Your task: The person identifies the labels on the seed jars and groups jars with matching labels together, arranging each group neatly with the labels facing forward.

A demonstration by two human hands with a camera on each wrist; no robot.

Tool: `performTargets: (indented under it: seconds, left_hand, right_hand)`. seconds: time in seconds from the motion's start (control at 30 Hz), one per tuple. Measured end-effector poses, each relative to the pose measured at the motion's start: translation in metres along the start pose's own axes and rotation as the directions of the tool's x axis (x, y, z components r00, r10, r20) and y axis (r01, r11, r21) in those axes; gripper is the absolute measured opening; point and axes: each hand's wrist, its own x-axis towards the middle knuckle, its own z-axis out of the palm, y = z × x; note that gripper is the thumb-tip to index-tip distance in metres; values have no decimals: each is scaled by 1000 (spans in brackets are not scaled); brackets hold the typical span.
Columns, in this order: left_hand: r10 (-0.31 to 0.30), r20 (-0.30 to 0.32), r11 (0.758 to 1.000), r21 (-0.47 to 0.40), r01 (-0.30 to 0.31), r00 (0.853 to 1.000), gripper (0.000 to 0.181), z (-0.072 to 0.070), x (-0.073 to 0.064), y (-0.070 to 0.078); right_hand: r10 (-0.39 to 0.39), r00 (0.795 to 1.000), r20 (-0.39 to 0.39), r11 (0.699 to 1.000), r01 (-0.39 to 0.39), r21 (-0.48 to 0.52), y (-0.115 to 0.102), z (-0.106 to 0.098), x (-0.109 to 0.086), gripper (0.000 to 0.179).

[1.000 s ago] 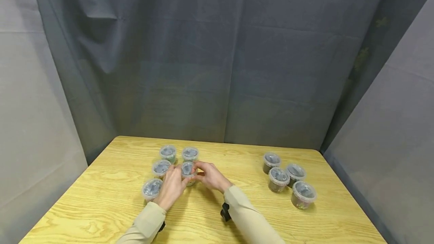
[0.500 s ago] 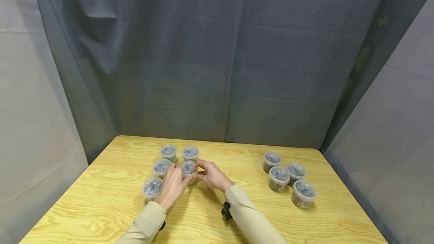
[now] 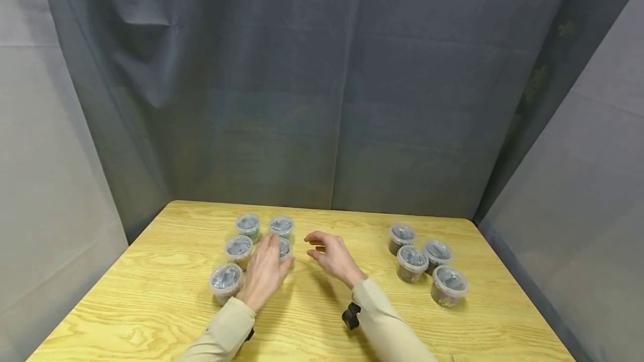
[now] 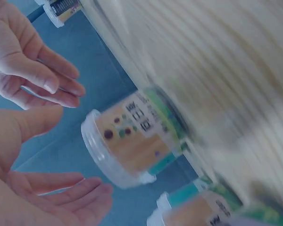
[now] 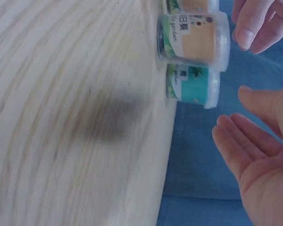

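Observation:
A small lidded plastic tub (image 3: 285, 249) with an orange label stands upright on the table, partly hidden by my left hand (image 3: 266, 272) in the head view. The left wrist view shows this tub (image 4: 132, 136) apart from the left hand's loosely extended fingers (image 4: 80, 197). To its right, my right hand (image 3: 334, 258) hovers over the table with bent, relaxed fingers and nothing in them. From the right wrist, the orange-labelled tub (image 5: 195, 40) stands before a teal-labelled tub (image 5: 193, 84).
Around the left hand are more lidded tubs, among them a near-left tub (image 3: 226, 281), a mid-left tub (image 3: 238, 249) and two at the back. Several dark tubs (image 3: 412, 263) form a group on the right of the wooden table (image 3: 151, 295). A grey curtain (image 3: 261, 99) hangs behind.
Both hands have let go of the orange-labelled tub. The right hand has drawn away to the right, and the left hand's fingers have straightened. The tub stays in place.

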Motion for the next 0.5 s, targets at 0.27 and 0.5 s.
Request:
performTargets:
  seconds: [0.27,0.5]
  left_hand:
    - [51,-12,998,-38,-51,999,56,15,8,20]
    - [54,46,994,-98,-49,998,53,29,12,43]
  right_hand:
    - [60,989,-138,993,-74,-97,7,-28,-20,25]
    - [168,965,-201,962,-205,-181,14,-56,-37,28]
